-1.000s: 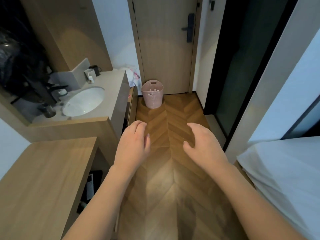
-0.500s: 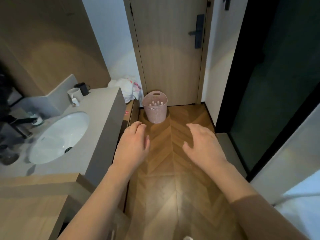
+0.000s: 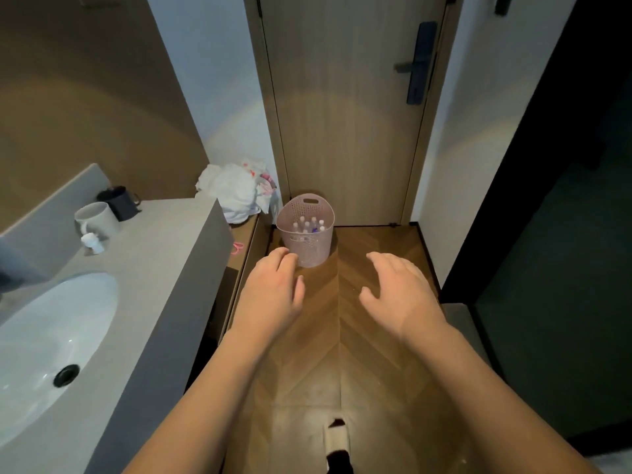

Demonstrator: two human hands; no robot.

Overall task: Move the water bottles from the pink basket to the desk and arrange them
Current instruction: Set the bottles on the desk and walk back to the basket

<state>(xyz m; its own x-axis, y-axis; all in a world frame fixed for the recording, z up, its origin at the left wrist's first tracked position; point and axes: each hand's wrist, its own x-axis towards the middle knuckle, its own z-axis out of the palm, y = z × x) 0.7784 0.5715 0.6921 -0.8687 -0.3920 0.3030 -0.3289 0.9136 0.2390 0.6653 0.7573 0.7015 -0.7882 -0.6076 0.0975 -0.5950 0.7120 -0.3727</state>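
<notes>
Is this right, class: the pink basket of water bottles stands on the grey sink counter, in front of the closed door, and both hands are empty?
Not quite. The head view shows the pink basket of water bottles standing on the wooden floor, not on the grey sink counter. The rest holds: it is in front of the closed door, and the left hand and right hand are empty.

Looks like a hotel room entryway: door (image 3: pixel 345 114) with an electronic lock (image 3: pixel 420 63), open vanity counter (image 3: pixel 164 254) with sink (image 3: pixel 44 340) and two mugs (image 3: pixel 106 212), herringbone wood floor (image 3: pixel 362 336).

Head-worn wide view, angled down, facing the door (image 3: pixel 342 114)
</notes>
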